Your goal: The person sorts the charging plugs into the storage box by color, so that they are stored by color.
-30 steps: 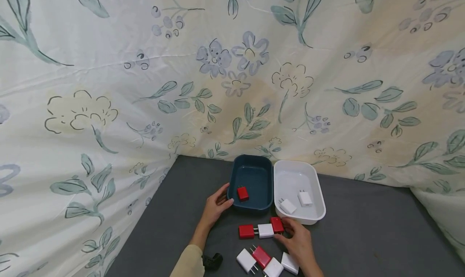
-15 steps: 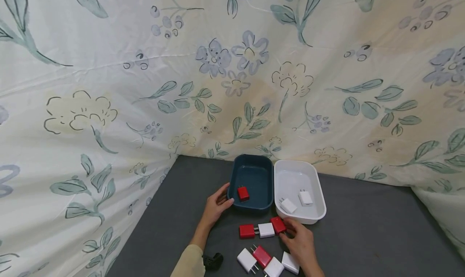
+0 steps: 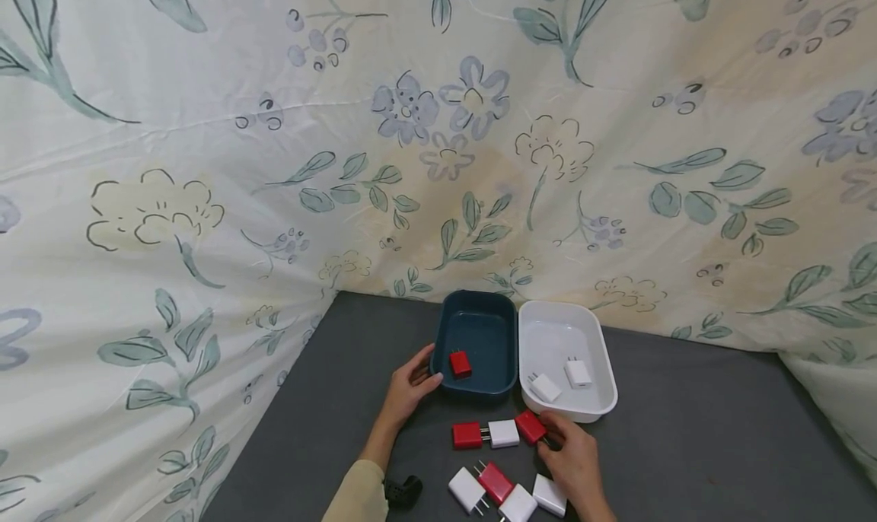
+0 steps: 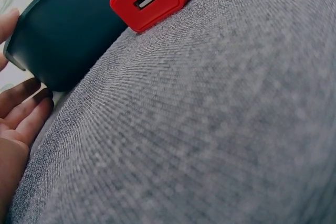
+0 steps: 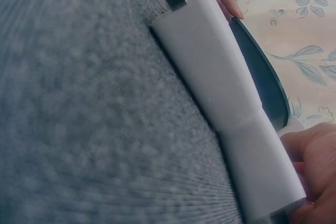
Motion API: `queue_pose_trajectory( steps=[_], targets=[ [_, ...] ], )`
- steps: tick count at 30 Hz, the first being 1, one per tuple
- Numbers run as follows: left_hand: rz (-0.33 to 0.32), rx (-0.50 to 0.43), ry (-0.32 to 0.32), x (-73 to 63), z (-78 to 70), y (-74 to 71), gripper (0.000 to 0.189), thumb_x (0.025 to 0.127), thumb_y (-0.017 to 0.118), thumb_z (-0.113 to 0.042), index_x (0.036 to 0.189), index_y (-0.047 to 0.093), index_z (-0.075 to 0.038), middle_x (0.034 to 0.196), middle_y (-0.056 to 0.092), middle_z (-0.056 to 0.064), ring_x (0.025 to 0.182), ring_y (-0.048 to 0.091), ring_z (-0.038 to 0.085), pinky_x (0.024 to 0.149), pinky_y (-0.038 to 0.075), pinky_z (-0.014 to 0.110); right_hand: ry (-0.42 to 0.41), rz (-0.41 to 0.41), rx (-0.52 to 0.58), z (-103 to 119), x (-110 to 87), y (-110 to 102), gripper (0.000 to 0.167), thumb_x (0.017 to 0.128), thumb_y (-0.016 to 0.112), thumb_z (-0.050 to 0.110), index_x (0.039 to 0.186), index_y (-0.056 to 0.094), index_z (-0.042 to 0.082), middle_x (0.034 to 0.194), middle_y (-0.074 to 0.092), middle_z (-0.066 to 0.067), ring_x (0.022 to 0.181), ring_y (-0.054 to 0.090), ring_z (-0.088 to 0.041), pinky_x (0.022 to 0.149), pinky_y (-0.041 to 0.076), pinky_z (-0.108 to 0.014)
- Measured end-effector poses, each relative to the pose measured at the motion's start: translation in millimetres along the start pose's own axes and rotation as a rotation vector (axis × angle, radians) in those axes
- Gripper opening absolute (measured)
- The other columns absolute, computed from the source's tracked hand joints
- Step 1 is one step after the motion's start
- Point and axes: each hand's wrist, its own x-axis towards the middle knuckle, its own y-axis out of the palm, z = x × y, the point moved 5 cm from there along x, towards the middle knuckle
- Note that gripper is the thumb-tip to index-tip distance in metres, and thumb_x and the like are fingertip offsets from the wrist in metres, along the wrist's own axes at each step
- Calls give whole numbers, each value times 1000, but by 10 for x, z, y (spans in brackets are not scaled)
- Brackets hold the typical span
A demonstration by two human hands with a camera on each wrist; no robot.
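My right hand (image 3: 570, 455) pinches a red USB wall charger (image 3: 530, 427) just in front of the white tray (image 3: 606, 362). In the right wrist view only a sliver of red shows between its fingers. My left hand (image 3: 406, 391) holds the near left corner of the dark blue tray (image 3: 479, 391), thumb at the rim and fingers along the outer wall. A white charger (image 3: 503, 434) lies just left of the pinched one, beside another red charger (image 3: 467, 435). One red charger (image 3: 460, 364) lies inside the blue tray; two white chargers (image 3: 578, 373) lie inside the white one.
Nearer me lie a red charger (image 3: 495, 482) and several white chargers (image 3: 467, 491), close together. A small black object (image 3: 404, 492) sits by my left sleeve (image 3: 356, 493). The trays stand side by side on grey cloth (image 3: 685, 431), before a floral curtain (image 3: 438, 202).
My right hand has shifted slightly right, and the red charger in its fingers has turned and drawn a little apart from the white one. The left hand stays at the blue tray.
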Motion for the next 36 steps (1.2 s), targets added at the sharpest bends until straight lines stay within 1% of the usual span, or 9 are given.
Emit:
queue_pose_trajectory(
  steps=[2,5,8,10,13,19,25,33,36],
  targets=[
    [14,-13,4,-2,-36,1,61,91,68,-13,147,43,-8,145,49,21,130,51,38,107,41,53,-6,-1,8,4,-2,-1,49,66,75,-12,113,68,-3,107,71,-20,94,71,-29,81,58,-34],
    [45,-28,14,-21,-166,2,62,92,66,-12,147,40,-1,146,46,27,131,49,42,107,39,56,-17,13,11,15,-5,8,50,66,79,-9,114,68,-1,108,71,-19,94,71,-28,81,58,-34],
    [67,-23,14,-43,-291,4,62,92,66,-12,147,39,2,146,44,29,131,48,43,107,39,56,-20,33,-4,13,-4,22,51,67,84,-3,115,68,1,110,71,-17,95,70,-27,82,58,-35],
    [72,-18,14,-50,-332,6,62,93,65,-12,147,38,2,146,44,29,131,48,43,107,39,56,-16,44,-17,10,1,31,52,67,85,-1,116,68,1,112,71,-17,97,70,-27,84,57,-35],
    [67,-18,22,-54,-353,8,61,93,65,-10,146,39,3,146,44,29,131,48,44,106,40,56,-19,50,-34,13,9,36,53,67,87,2,117,67,0,112,70,-17,99,69,-28,84,57,-36],
    [67,-21,23,-53,-344,6,63,92,66,-12,147,39,2,146,44,29,132,47,45,107,39,57,-35,46,-65,15,25,53,56,63,90,7,115,68,1,111,70,-17,97,69,-27,82,58,-36],
    [53,-12,42,-50,-345,4,61,92,66,-13,146,40,2,144,46,29,130,49,45,104,42,56,-45,37,-93,12,40,58,51,66,89,7,112,68,1,109,71,-16,95,69,-26,82,58,-36],
    [47,-16,13,-52,-337,-1,62,91,68,-13,146,41,1,145,46,29,131,48,44,106,40,55,-53,26,-95,9,28,43,46,68,87,5,110,69,2,107,72,-14,94,70,-25,82,58,-36],
    [51,-24,17,-53,-347,7,62,91,68,-12,146,41,2,144,46,30,130,49,45,106,39,56,-52,19,-92,2,23,41,45,68,87,4,110,70,2,106,72,-15,94,70,-26,82,58,-36]
  ],
)
